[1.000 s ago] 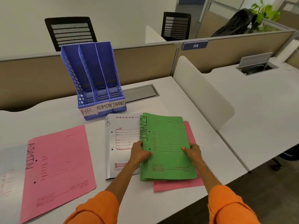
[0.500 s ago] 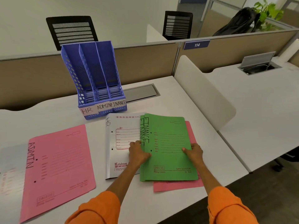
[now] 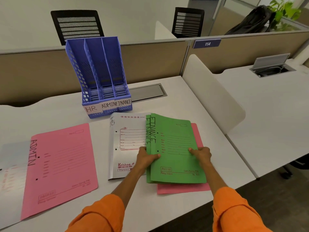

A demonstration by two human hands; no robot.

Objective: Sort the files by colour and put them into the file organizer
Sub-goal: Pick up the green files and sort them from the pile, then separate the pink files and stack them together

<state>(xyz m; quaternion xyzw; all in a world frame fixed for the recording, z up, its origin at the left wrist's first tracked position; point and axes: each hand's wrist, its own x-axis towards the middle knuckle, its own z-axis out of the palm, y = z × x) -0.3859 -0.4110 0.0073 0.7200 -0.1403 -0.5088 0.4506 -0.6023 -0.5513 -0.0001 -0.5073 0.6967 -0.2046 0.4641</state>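
Note:
Two green files [image 3: 175, 139] marked FINANCE are stacked, the top one slightly raised. My left hand [image 3: 147, 158] grips their left spine edge and my right hand [image 3: 201, 154] holds the right edge. Under them lies a pink file [image 3: 184, 188], with only its lower and right edges showing. A white file [image 3: 127, 139] marked HR lies to the left, partly under the green ones. A pink file [image 3: 58, 164] marked ADMIN lies further left. The blue file organizer [image 3: 100, 72] stands behind, with three empty slots labelled HR, ADMIN and FINANCE.
Another pale file [image 3: 10, 164] lies blurred at the far left edge. A grey cable hatch [image 3: 147, 92] sits right of the organizer. A white divider panel [image 3: 212, 97] separates my desk from the neighbouring desk [image 3: 267, 114]. Brown partitions and two black chairs stand behind.
The green files' left edge has lifted slightly off the white file, and the two green files have fanned apart a little. Both hands stay on the edges.

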